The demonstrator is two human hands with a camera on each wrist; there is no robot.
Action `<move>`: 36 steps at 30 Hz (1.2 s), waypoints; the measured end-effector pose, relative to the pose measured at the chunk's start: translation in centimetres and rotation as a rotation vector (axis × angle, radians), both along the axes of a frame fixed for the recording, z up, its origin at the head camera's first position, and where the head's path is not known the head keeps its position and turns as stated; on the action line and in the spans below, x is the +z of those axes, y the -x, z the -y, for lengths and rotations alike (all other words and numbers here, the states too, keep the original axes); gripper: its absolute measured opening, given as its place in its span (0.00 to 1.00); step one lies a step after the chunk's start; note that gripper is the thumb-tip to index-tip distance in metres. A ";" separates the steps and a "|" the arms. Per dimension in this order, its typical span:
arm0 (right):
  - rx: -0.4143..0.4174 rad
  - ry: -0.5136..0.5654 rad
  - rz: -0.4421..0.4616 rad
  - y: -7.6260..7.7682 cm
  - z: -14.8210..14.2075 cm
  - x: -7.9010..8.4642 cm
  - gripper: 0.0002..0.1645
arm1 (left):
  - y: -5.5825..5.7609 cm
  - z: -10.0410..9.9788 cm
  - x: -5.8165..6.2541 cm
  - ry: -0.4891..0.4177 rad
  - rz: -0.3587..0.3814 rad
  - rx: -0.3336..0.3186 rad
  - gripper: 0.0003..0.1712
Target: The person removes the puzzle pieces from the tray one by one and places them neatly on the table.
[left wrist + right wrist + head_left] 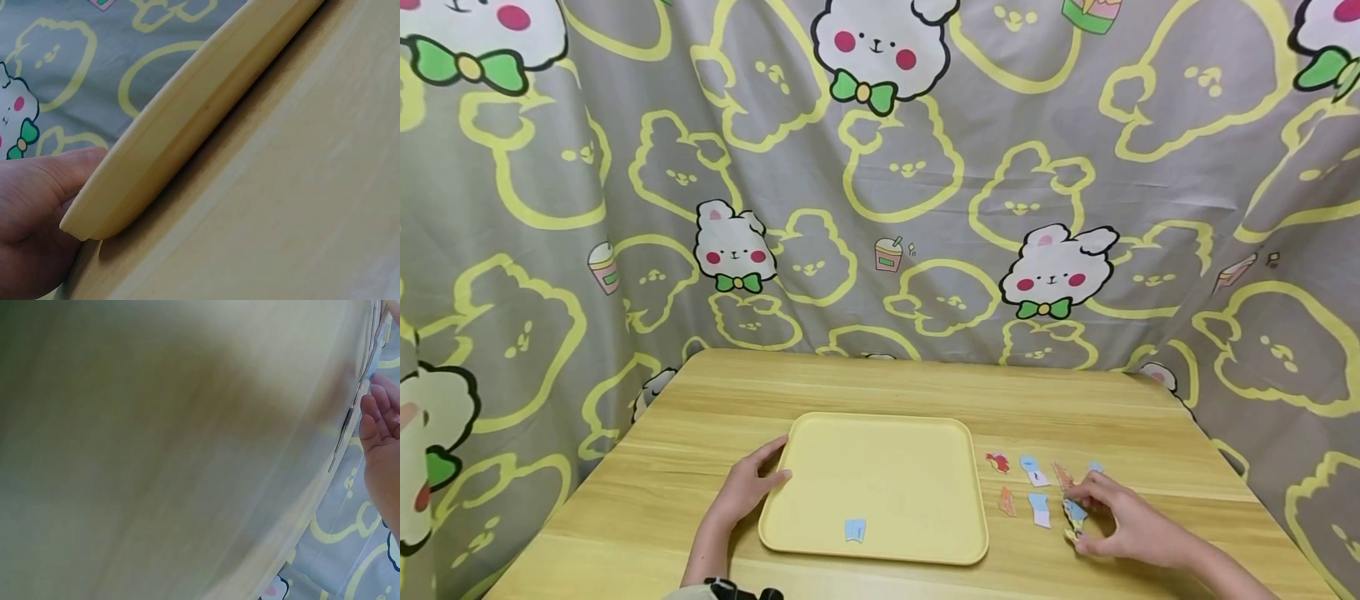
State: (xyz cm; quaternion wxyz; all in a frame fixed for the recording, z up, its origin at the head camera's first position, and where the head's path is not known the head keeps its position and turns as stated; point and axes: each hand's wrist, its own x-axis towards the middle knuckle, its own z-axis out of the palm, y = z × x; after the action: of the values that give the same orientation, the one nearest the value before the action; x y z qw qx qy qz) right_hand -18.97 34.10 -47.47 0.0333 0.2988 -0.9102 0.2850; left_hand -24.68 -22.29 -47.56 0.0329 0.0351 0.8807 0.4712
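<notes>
A pale yellow rectangular tray (880, 467) lies on the wooden table, with one light-blue puzzle piece (855, 530) near its front edge. My left hand (747, 487) grips the tray's left side, thumb at the rim; the left wrist view has this hand (37, 212) behind the tray's raised edge (156, 137). Right of the tray, my right hand (1123, 521) pinches a blue and yellow puzzle piece (1074, 515) between thumb and fingers. In the right wrist view that hand (384, 437) appears at the right border, beside thin piece edges (347, 422).
Several other paper puzzle pieces lie between tray and right hand: a red one (997, 462), an orange one (1007, 501), blue-and-white ones (1040, 509) and another orange one (1062, 475). A further blue piece (1097, 467) sits behind the right hand. A patterned curtain (925, 208) surrounds the table (700, 400).
</notes>
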 end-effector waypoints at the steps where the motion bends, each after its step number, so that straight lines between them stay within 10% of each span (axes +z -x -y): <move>1: 0.001 -0.003 0.007 0.0 0.0 0.0 0.31 | 0.0 0.0 0.0 0.001 0.001 0.000 0.36; 36: 0.025 0.018 -0.029 -0.2 0.2 0.3 0.37 | 0.2 0.1 -0.2 0.011 -0.020 0.000 0.36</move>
State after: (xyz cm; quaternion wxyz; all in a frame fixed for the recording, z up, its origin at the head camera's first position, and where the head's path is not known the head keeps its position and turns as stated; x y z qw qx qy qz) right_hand -18.72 33.93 -47.14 0.0457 0.3141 -0.9031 0.2891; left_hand -24.84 -22.41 -47.75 0.0244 0.0395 0.8837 0.4658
